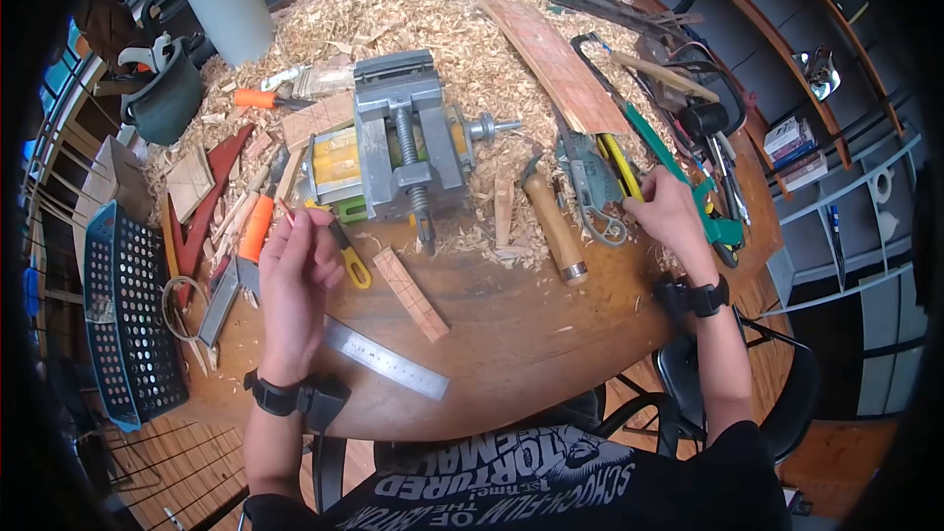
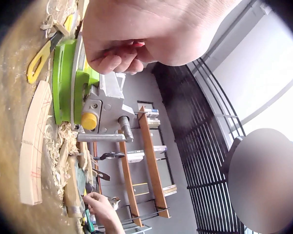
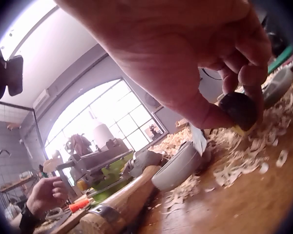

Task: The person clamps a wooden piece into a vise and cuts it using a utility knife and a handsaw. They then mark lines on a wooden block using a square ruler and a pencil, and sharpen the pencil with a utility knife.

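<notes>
My left hand point(image 1: 298, 254) is raised left of the vise point(image 1: 408, 133), fingers curled round a thin red stick point(image 1: 286, 213), mostly hidden in the grip. In the left wrist view only a bit of its red end shows. At the right side of the table my right hand point(image 1: 673, 213) pinches the black, rounded end point(image 3: 238, 111) of a slim yellow tool point(image 1: 618, 165), lying beside grey-handled scissors point(image 1: 590, 187). Between the hands lie a small wood strip point(image 1: 411, 295) marked with red lines, a steel ruler point(image 1: 385, 358) and a wooden handle point(image 1: 554, 226) with a metal ferrule.
Wood shavings point(image 1: 344, 15) are heaped over the back of the table. A red-marked board point(image 1: 560, 69) slants across them, near a green saw point(image 1: 723, 229). At left stand a perforated basket point(image 1: 128, 324) and orange-handled tools point(image 1: 258, 226); a yellow-handled cutter point(image 1: 356, 268) lies by the vise.
</notes>
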